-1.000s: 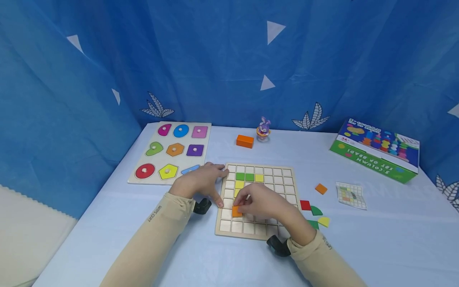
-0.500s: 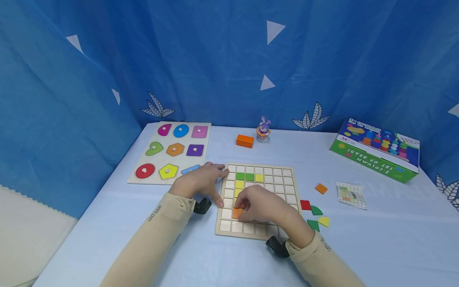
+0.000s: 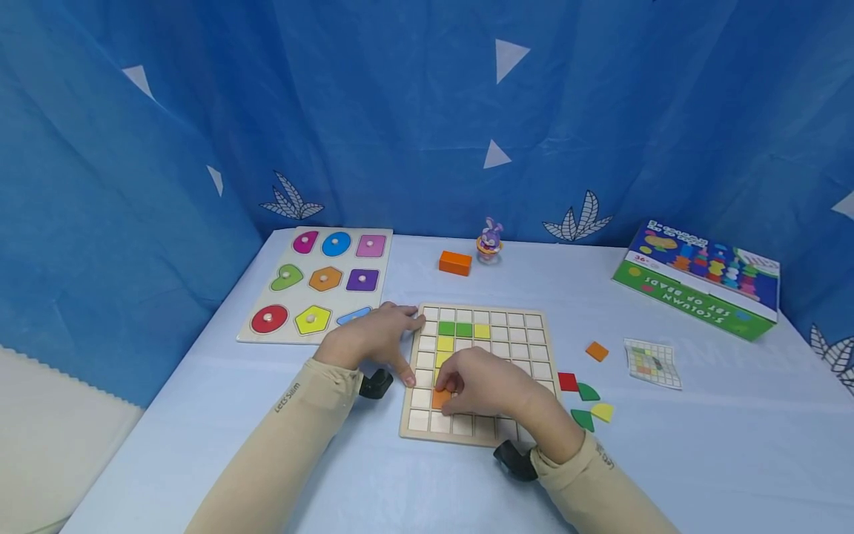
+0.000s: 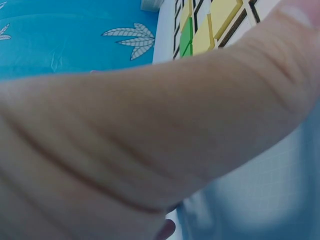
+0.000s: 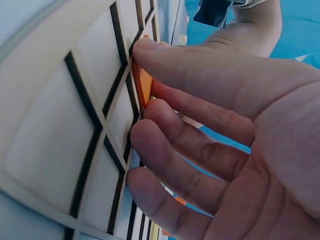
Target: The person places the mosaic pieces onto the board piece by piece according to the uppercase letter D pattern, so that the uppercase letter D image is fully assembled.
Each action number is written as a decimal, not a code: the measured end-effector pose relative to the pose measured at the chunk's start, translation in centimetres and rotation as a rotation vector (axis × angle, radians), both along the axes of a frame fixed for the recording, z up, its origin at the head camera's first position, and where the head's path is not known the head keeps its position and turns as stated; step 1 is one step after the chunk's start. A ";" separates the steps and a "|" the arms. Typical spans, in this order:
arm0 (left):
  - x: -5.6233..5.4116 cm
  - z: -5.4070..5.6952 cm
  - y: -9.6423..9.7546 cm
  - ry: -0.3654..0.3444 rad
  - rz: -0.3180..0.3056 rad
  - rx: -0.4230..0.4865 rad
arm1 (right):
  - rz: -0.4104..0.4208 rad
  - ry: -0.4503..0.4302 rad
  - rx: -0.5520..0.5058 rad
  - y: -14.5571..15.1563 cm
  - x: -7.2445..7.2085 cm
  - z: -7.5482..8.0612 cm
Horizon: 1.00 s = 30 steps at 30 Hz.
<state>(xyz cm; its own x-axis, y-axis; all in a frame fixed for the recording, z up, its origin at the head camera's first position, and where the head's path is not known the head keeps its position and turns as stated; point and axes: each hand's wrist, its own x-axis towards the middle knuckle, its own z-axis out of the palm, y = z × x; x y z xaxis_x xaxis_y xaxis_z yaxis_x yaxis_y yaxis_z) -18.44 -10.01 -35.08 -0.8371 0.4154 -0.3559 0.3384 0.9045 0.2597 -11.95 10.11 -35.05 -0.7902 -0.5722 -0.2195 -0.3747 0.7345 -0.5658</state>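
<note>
A wooden grid board (image 3: pixel 516 320) lies on the table, with green square tiles (image 3: pixel 457 328) and yellow square tiles (image 3: pixel 445 343) set in its upper left cells. My right hand (image 3: pixel 487 382) pinches an orange square tile (image 3: pixel 440 399) between thumb and forefinger, low in the second column. In the right wrist view the orange tile (image 5: pixel 144 85) sits at a cell, the thumb tip at its edge and the other fingers spread over the grid. My left hand (image 3: pixel 370 337) rests along the board's left edge, thumb and fingers apart, its thumb (image 4: pixel 150 130) filling much of the left wrist view.
Right of the board lie a red square (image 3: pixel 568 382), green quarter-circles (image 3: pixel 588 391), a yellow one (image 3: pixel 603 411), an orange tile (image 3: pixel 597 351) and a pattern card (image 3: pixel 653 363). A peg puzzle (image 3: pixel 300 297), orange block (image 3: pixel 456 262), rabbit figure (image 3: pixel 490 241) and bead box (image 3: pixel 700 278) stand farther back.
The right hand has shifted slightly down and toward the near side with the orange square tile, which now lies squarer to its cell. The left hand stays still.
</note>
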 end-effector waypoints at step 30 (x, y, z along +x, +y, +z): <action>0.0 -0.1 0.0 -0.009 0.024 0.029 | -0.197 -0.106 0.027 9.1 -2.3 4.5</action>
